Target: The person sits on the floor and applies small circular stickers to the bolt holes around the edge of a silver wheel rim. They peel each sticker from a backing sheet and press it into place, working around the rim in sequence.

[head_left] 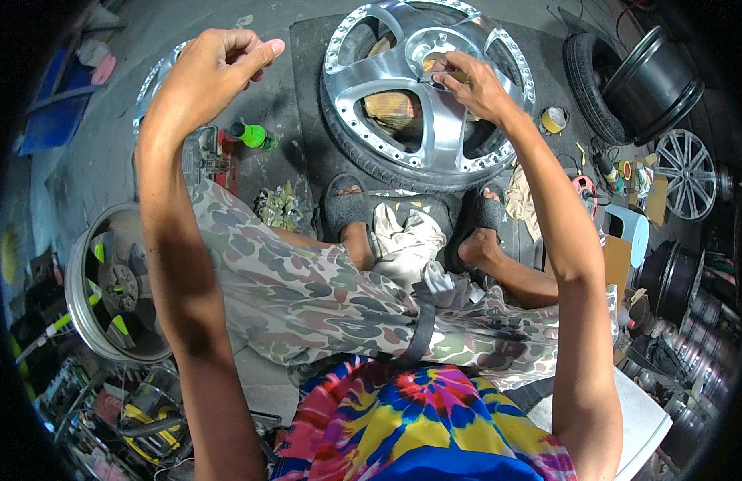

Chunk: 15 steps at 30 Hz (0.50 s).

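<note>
A large silver alloy wheel (444,132) with wide spokes and studs round its rim lies face up in front of me, on a black tyre (363,164). My right hand (473,86) is over its centre, next to the hub hole, with thumb and fingers pinched together. Whatever it pinches is too small to make out. My left hand (214,68) is raised well to the left of the wheel, apart from it. Its fingers are curled in and the thumb points right; what they hold, if anything, is hidden. Brown cardboard (391,107) shows between the spokes.
A green bottle (254,136) and crumpled scraps (279,207) are left of my feet. White cloth (407,236) lies between them. A tape roll (553,120), tyre (594,88), black rim (655,84) and silver wheel cover (686,175) are at right. Another rim (106,280) stands at left.
</note>
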Motion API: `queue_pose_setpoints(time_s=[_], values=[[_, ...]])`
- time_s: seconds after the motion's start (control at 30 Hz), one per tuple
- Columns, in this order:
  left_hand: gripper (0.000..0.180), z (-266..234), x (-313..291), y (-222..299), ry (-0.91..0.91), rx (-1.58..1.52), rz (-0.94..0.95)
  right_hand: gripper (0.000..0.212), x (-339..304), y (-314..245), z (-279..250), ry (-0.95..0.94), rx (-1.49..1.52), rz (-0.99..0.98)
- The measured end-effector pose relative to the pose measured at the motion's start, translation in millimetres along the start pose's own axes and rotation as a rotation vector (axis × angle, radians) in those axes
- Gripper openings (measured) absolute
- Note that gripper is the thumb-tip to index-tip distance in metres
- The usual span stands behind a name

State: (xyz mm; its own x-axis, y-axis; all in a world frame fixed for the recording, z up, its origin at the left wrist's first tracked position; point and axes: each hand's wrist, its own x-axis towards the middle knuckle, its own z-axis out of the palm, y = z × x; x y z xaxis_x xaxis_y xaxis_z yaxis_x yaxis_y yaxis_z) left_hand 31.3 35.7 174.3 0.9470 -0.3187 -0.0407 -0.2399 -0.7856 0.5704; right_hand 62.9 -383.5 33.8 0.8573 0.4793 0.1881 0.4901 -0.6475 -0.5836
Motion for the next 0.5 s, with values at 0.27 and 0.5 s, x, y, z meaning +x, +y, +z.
queue_pose_setpoints(time_s=[0.27,0.5], values=[[0.050,-3,-3,17,-0.043,0.065,0.045,0.017,29,10,-4,-0.170,0.086,-0.053],[0.051,-1,-4,16,-0.054,0.080,0.063,0.014,30,16,-2,-0.228,-0.028,-0.068]])
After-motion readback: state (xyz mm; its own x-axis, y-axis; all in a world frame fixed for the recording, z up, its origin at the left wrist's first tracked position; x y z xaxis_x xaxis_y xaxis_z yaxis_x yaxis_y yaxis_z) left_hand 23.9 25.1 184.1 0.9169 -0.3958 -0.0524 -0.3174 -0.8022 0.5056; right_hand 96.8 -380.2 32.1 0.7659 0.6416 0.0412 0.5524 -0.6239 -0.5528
